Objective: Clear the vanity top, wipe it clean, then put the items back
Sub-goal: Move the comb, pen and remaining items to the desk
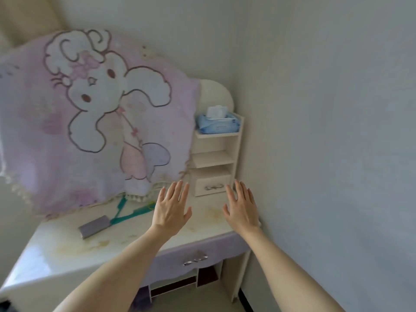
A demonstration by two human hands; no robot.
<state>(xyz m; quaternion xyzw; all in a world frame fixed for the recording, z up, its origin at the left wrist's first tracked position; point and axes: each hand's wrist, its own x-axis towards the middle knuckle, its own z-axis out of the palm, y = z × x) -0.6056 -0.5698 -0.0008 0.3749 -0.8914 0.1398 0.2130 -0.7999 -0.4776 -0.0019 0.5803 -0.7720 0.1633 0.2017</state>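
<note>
While both arms reach forward, left hand and right hand hover flat, fingers straight, empty

Comb behind case on vanity top; wipes atop shelf

Both hands held flat above the stained vanity top

We saw our left hand and right hand stretched out side by side over the vanity top, backs up, fingers straight and slightly spread, holding nothing. On the yellow-stained surface lay a grey rectangular block, and just beside it a teal hanger ran partly under the fringe of a pink cartoon blanket draped over the back of the vanity. At the right stood a small shelf unit against the wall, with a blue wipes pack on its top shelf and a little drawer at its base. A lilac front drawer showed below our forearms.
</note>
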